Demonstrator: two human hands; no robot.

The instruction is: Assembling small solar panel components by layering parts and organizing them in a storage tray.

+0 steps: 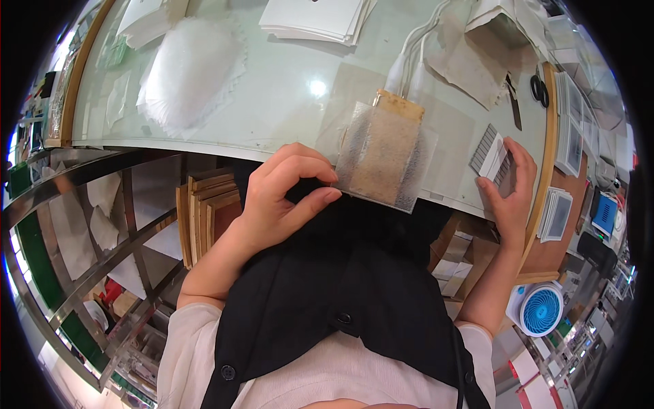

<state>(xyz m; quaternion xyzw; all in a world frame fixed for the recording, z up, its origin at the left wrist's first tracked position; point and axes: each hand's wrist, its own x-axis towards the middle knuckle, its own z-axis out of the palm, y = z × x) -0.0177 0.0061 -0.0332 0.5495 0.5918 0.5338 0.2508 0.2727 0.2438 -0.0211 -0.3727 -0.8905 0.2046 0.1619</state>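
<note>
My left hand [289, 194] is at the near table edge, thumb and index finger apart with a gap between their tips. Those tips are right by the left corner of a clear plastic sheet or pouch [412, 174]. The sheet lies over a tan, worn flat block [388, 146] with white cables at its far end, and its near edge juts past the table. On the right, my right hand [507, 187] has thumb and fingers closed round a small card with grey stripes and a white band [492, 157], low over the tabletop.
A pile of thin white translucent sheets [194, 75] and a white paper stack [313, 19] lie further back. Black-handled scissors [539, 90], a dark blade [514, 105] and an opened brown paper wrapping [463, 65] are at the right. A wooden rim [545, 157] borders the table.
</note>
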